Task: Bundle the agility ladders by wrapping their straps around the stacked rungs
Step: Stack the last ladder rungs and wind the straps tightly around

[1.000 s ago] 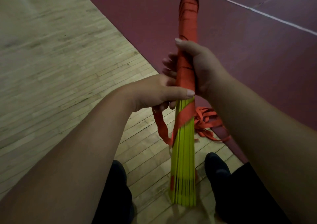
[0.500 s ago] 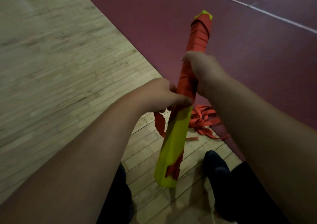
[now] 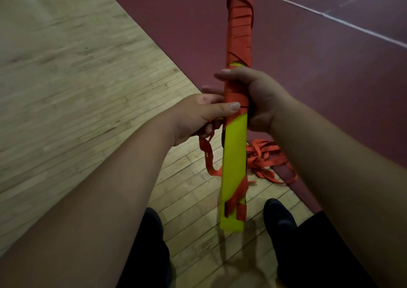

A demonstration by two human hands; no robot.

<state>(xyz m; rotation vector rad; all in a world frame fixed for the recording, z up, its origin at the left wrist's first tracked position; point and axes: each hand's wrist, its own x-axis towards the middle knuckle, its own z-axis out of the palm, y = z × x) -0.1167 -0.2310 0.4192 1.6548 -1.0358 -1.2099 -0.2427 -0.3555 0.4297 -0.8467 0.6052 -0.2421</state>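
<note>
A stack of yellow-green ladder rungs (image 3: 234, 155) stands nearly upright in front of me, its flat face toward the camera. Red strap (image 3: 240, 25) is wound tightly round its upper half. My right hand (image 3: 262, 102) grips the stack at mid-height from the right, fingers curled round the wrapped part. My left hand (image 3: 198, 118) pinches the loose red strap against the stack's left side, thumb lying across the wrap. A slack loop of strap (image 3: 208, 155) hangs below that hand, and another strip crosses the stack's lower end.
A tangled pile of loose red strap (image 3: 267, 157) lies on the floor behind the stack. My two dark shoes (image 3: 278, 216) stand either side of its lower end. Wooden floor stretches left; dark red court surface with a white line (image 3: 330, 15) lies right.
The stack turned from edge-on to flat-face-on and came back upright after tilting. Both hands kept hold, and the wrap now reaches lower on the stack.
</note>
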